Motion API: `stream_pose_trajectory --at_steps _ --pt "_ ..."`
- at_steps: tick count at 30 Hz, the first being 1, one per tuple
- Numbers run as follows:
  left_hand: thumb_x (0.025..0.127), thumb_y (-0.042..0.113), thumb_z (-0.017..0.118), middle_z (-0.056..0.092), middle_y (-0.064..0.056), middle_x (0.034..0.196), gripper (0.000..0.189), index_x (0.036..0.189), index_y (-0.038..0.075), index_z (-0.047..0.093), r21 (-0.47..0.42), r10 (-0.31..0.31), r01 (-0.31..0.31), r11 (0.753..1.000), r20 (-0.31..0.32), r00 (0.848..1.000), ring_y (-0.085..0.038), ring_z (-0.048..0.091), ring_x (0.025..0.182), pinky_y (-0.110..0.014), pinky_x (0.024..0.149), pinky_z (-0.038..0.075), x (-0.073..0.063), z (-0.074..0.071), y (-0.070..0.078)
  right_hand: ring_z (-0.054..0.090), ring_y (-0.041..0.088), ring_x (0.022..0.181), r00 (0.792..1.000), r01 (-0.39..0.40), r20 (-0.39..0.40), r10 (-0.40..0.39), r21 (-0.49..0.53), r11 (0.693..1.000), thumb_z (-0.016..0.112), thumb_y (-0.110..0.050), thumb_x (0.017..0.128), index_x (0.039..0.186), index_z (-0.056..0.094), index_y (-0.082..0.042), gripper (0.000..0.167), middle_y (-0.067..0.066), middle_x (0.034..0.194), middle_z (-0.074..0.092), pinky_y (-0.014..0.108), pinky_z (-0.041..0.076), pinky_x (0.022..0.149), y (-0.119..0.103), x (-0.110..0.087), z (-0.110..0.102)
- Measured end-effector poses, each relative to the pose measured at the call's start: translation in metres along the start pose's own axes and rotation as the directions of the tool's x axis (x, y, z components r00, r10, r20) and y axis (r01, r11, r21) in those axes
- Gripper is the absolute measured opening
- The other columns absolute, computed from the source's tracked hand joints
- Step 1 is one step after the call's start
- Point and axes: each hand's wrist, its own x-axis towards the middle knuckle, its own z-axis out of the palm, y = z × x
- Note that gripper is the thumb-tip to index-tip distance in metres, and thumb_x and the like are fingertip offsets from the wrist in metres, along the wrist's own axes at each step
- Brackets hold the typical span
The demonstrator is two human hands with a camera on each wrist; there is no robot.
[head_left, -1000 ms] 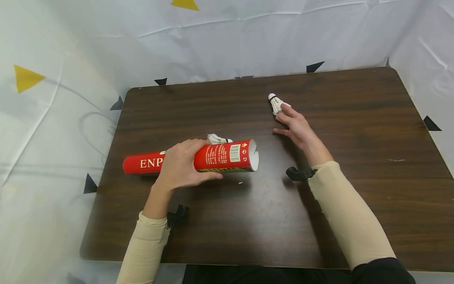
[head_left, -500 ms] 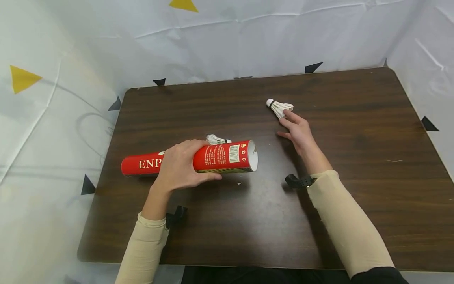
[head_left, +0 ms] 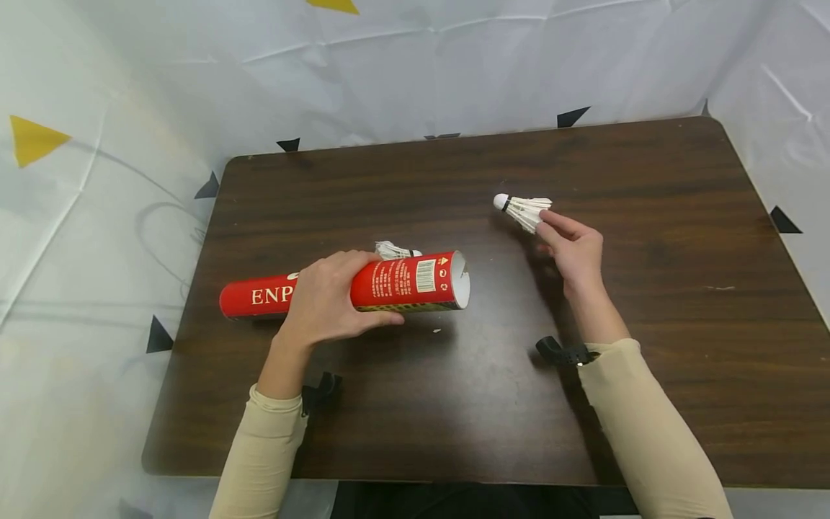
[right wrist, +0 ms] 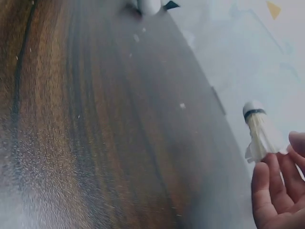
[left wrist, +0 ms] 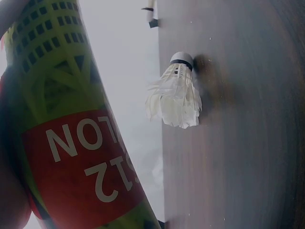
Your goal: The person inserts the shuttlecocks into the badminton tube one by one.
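Observation:
My left hand [head_left: 327, 295] grips a red shuttlecock tube [head_left: 402, 282] around its middle. The tube lies sideways, its uncapped white-lined end facing right; in the left wrist view its green and red printed side [left wrist: 81, 157] shows. Behind the tube sits one white shuttlecock [head_left: 395, 251], partly hidden by it in the head view and seen whole in the left wrist view. At the right, my right hand [head_left: 573, 252] pinches a second shuttlecock [head_left: 524, 210] by its feather skirt, cork pointing left. In the right wrist view that shuttlecock [right wrist: 257, 131] stands off the fingertips, cork up.
A dark wood-grain table [head_left: 674, 303] lies under both hands. White sheeting [head_left: 415, 79] with yellow and black triangles surrounds it at the back and sides. A small white scrap [head_left: 437, 331] lies just in front of the tube.
My right hand has taken hold of the far shuttlecock by its feathers and drawn it a little nearer and to the right, its cork turning left. The left hand and tube stay nearly still.

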Motion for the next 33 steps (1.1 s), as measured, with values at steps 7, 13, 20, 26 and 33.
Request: stream_pose_trajectory --at_steps 7,13,20,26,33 --pt "0.066 0.063 0.08 0.067 -0.003 0.116 0.078 0.124 0.014 0.06 -0.001 -0.002 0.002 1.0 0.002 1.0 -0.019 0.064 0.095 -0.043 0.081 0.053 -0.002 -0.001 0.001 0.066 0.013 0.065 0.979 0.205 0.008 -0.205 -0.004 0.979 0.082 0.0 0.077 0.096 0.077 0.002 0.02 0.002 0.085 0.073 0.021 0.055 0.058 -0.031 -0.03 -0.006" --pt "0.066 0.062 0.081 0.067 -0.003 0.116 0.078 0.124 0.014 0.059 -0.011 0.009 -0.009 1.0 -0.008 1.0 -0.019 0.064 0.094 -0.043 0.08 0.053 -0.001 -0.001 0.0 0.065 0.018 0.064 0.912 0.372 0.192 -0.364 -0.006 0.928 0.079 0.007 0.076 0.098 0.072 0.011 0.023 0.006 0.086 0.074 0.02 0.054 0.062 -0.064 -0.06 -0.013" --pt "0.066 0.061 0.081 0.067 -0.003 0.116 0.078 0.124 0.013 0.059 -0.019 0.015 -0.015 1.0 -0.011 1.0 -0.019 0.063 0.094 -0.043 0.081 0.053 0.001 -0.003 0.0 0.064 0.012 0.064 0.778 0.558 0.361 -0.514 -0.022 0.83 0.073 0.022 0.072 0.087 0.07 0.015 0.017 0.007 0.079 0.073 0.017 0.05 0.057 -0.086 -0.087 -0.009" --pt "0.066 0.062 0.08 0.067 -0.003 0.116 0.079 0.125 0.013 0.059 -0.007 0.001 -0.001 1.0 0.008 1.0 -0.019 0.063 0.095 -0.043 0.081 0.053 0.002 -0.003 0.0 0.063 0.009 0.066 0.689 0.674 0.471 -0.551 -0.138 0.725 0.075 0.021 0.069 0.081 0.074 0.006 0.02 0.011 0.078 0.072 0.018 0.05 0.058 -0.089 -0.109 0.008" --pt "0.066 0.062 0.081 0.067 -0.003 0.115 0.079 0.124 0.014 0.059 -0.004 0.002 -0.002 1.0 0.001 1.0 -0.019 0.063 0.095 -0.043 0.081 0.053 -0.002 -0.003 -0.002 0.066 0.009 0.071 0.586 0.734 0.601 -0.543 -0.111 0.67 0.079 0.013 0.073 0.086 0.078 -0.006 0.023 0.002 0.084 0.074 0.02 0.05 0.056 -0.061 -0.109 0.027"
